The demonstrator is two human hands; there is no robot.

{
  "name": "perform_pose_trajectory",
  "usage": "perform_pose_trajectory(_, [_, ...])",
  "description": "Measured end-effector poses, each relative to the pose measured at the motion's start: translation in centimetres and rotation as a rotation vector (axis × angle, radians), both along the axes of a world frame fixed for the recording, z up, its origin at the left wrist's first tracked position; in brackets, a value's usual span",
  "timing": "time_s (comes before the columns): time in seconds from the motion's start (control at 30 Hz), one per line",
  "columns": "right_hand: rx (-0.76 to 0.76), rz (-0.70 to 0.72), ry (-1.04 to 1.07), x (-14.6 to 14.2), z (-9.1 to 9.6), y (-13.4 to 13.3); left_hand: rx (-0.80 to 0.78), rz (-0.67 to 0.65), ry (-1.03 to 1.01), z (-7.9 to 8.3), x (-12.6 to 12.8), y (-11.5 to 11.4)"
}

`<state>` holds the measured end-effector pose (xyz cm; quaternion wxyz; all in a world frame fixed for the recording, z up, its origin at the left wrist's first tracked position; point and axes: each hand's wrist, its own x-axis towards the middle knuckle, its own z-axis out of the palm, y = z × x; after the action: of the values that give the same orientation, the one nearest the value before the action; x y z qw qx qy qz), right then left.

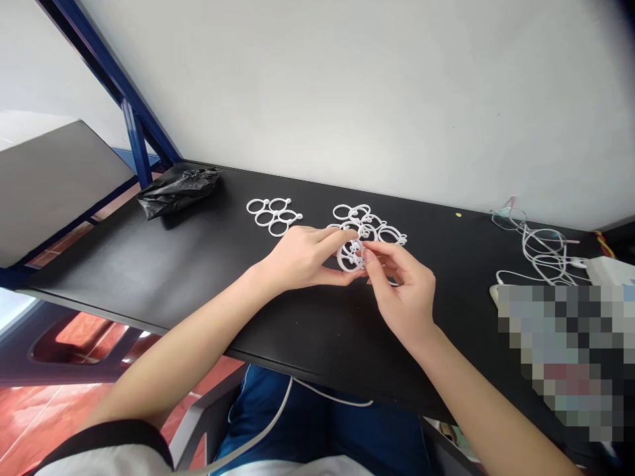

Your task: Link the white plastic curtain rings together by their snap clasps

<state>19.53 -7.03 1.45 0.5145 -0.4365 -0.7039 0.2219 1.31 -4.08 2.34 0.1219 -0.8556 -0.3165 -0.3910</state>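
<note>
Right here, up between two hands just above the black table, is a round white ring, smooth like plastic, with small white loops showing inside its circle. The left hand has it by the rim, fingers over the top and thumb underneath, closed on it. The right hand comes in from the other side, thumb and forefinger pinching at the right edge, the other fingers curled in.

Just behind them, a loose pile of matching rings overlaps in a tangle of thin circles, little round tabs poking from the rims. Off to the left, five more in a flat group, lying near one another on the matt tabletop.

Farther left, a crumpled black plastic bag, all glossy creases. Over on the right, thin-framed eyeglasses sit by a looping white cable, a white box close to it; a blurred patch covers what's in front. Behind it all, a plain pale wall, and at the left a hard-edged blue metal frame. Below, glossy red floor tiles and dark blue cloth over the lap.
</note>
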Motion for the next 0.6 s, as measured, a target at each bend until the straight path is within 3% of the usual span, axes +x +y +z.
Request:
perform_pose_trajectory(0.1, [0.130, 0.058, -0.024, 0.07, -0.01, -0.26, 0.059, -0.006, -0.098, -0.06, -0.09, 0.07])
perform_pose_trajectory(0.2, [0.224, 0.082, -0.060, 0.12, 0.01, -0.37, 0.020, -0.008, -0.153, -0.26, -0.22, 0.09])
perform_pose_trajectory(0.33, [0.289, 0.072, -0.074, 0.03, 0.08, -0.30, -0.059, -0.016, -0.167, -0.52, -0.30, 0.09])
perform_pose_trajectory(0.6, [0.359, 0.054, -0.034, -0.06, 0.16, -0.28, -0.032, -0.049, -0.180, -0.59, -0.33, 0.09])
